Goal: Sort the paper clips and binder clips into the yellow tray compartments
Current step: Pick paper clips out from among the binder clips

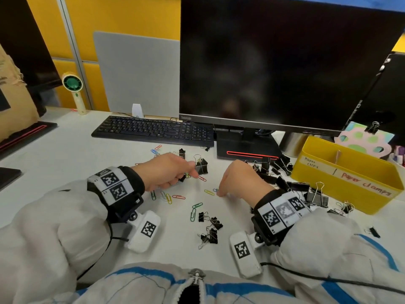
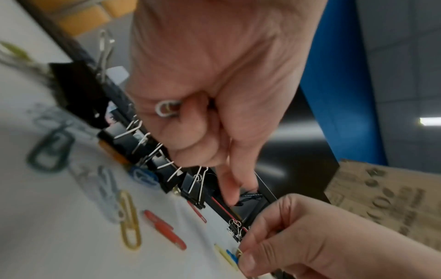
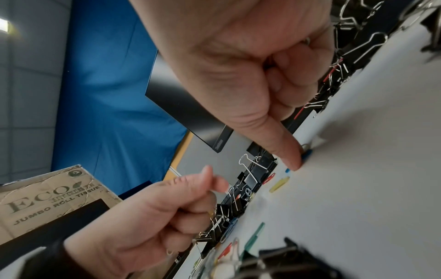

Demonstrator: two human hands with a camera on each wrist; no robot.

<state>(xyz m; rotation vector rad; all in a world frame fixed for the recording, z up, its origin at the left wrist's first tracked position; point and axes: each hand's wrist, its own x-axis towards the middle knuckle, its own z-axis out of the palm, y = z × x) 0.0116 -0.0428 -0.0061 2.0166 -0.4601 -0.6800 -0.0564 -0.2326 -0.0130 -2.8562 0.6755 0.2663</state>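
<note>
Coloured paper clips lie scattered on the white desk, among them a red one (image 1: 202, 178), a yellow one (image 1: 209, 192) and a green one (image 1: 197, 205). Black binder clips sit in a pile (image 1: 282, 178) beside the yellow tray (image 1: 328, 178), in a small group (image 1: 210, 229) near me, and one large clip (image 1: 201, 166) lies by my left hand. My left hand (image 1: 188, 174) holds a white paper clip (image 2: 167, 109) in its curled fingers, index finger pointing at the red clip. My right hand (image 1: 220, 193) pinches a blue paper clip (image 3: 306, 154) against the desk.
The tray stands at the right, labelled "paper clips" and "paper clamps". A keyboard (image 1: 153, 130) and a monitor (image 1: 274, 62) on its base (image 1: 245, 148) close off the back. A hand-held fan (image 1: 73, 84) and a cardboard box (image 1: 13, 95) stand far left.
</note>
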